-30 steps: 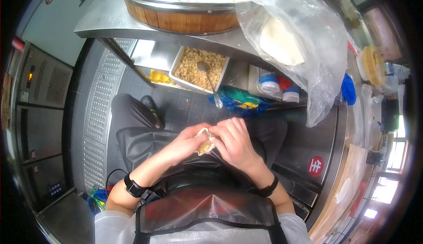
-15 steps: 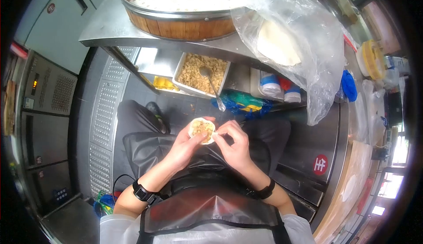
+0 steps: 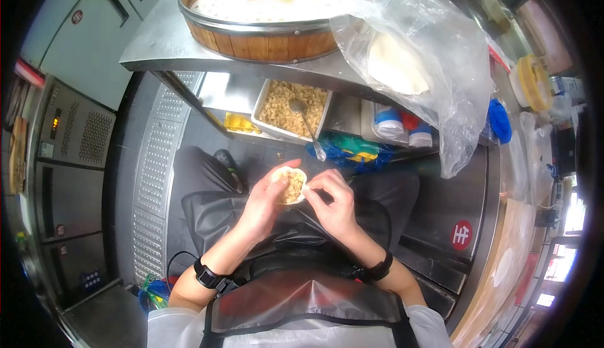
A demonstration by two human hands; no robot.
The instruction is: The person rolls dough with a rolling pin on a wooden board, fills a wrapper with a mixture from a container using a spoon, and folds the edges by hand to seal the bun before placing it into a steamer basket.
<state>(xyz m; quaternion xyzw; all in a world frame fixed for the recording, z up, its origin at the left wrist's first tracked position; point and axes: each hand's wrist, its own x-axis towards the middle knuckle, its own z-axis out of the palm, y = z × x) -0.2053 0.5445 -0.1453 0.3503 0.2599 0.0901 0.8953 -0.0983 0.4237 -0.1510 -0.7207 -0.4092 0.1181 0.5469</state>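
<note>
The dumpling [image 3: 290, 185] is a small round skin with brown filling in the middle. It is open on top, so the filling shows. It is up in the air above the person's lap, lower than the edge of the desk [image 3: 151, 46].

The left hand [image 3: 261, 208] is cupped under and around the dumpling. Its grip is curled shut on it, with the thumb up at the top rim. The right hand [image 3: 335, 208] comes in from the other side. Its fingertips [image 3: 307, 190] pinch the right edge of the skin, so that grip is closed on the dumpling too. The dumpling lies between the two hands and touches both.

I think the step here is folding and pinching the rim. It looks best to keep the left hand soft, like a little bowl, so no filling gets squashed out. The pinches should be small and only on the bare rim, away from the filling, or the skin may not stick.

Just past the hands, on a shelf under the desk, is a metal tray [image 3: 258, 106] of the same filling with a spoon [image 3: 306, 127] in it. On the desk stands a round wooden steamer [image 3: 264, 38] with white round things inside. Beside it lies a clear plastic bag [image 3: 434, 77].
</note>
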